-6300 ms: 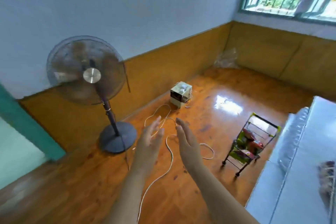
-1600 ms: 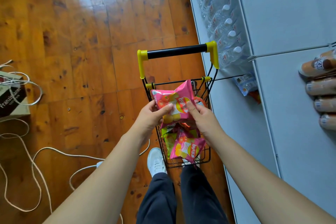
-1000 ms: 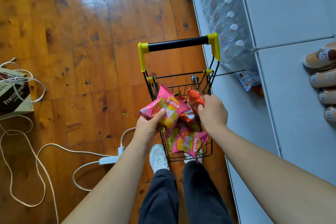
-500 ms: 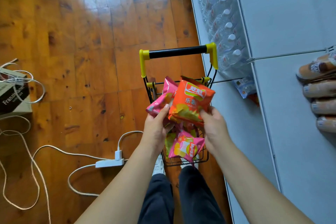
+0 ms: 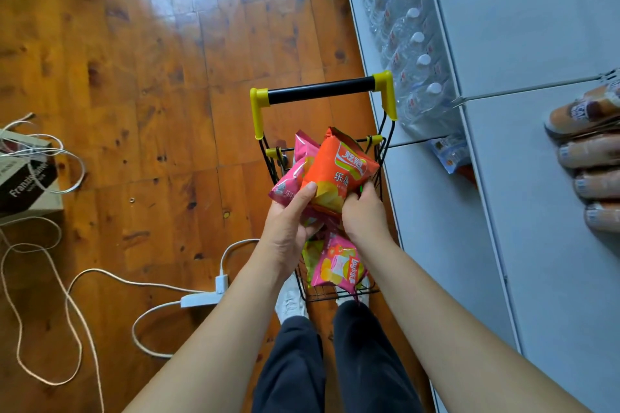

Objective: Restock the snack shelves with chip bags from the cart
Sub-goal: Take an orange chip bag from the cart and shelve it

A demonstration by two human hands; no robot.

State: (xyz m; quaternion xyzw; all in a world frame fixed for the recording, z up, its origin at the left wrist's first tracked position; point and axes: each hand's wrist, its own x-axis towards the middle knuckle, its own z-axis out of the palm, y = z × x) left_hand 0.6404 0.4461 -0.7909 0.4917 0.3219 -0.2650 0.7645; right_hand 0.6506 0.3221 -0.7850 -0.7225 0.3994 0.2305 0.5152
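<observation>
While both hands (image 5: 288, 231) grip chip bags (image 5: 339, 174) — over cart (image 5: 322, 94), beside shelves (image 5: 536, 178).

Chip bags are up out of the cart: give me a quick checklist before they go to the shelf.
1. Left hand grip on pink bag: ok.
2. Right hand grip on orange bag: ok.
3. Both bags above the cart: ok.
4. Bags left in cart, pink one showing: ok.
5. Free space on shelf: cannot tell.
6. Cable near feet: not ok.
</observation>
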